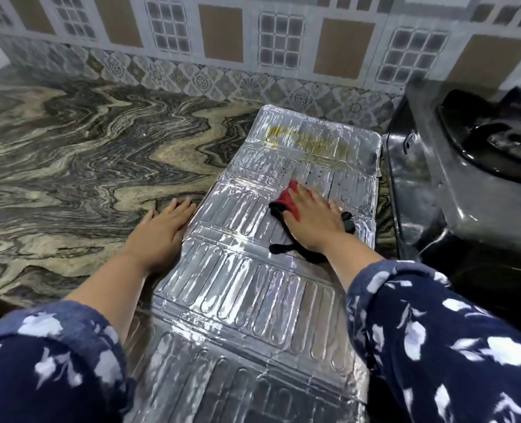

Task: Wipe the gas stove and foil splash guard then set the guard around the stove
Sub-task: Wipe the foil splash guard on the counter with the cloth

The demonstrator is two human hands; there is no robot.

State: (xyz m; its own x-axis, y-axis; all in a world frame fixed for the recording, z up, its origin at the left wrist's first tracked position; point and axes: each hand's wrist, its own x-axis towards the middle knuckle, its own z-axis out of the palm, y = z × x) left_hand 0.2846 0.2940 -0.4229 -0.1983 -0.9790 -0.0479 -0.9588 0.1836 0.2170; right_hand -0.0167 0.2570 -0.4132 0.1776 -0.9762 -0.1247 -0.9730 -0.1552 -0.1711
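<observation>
The foil splash guard (241, 279) lies unfolded flat on the marble counter, running from the near edge toward the tiled wall. Yellowish grease stains mark its far panel (308, 138). My right hand (314, 221) presses a red and black cloth (286, 203) flat onto the guard's middle panel, fingers fairly straight. My left hand (161, 230) rests flat on the counter, its fingers touching the guard's left edge. The black gas stove (467, 166) stands at the right, just beside the guard.
The swirled marble counter (85, 148) stretches to the left and back. A patterned tile wall (222, 56) bounds the far side. The stove's burner area (503, 141) sits at the far right. My blue floral sleeves fill the lower corners.
</observation>
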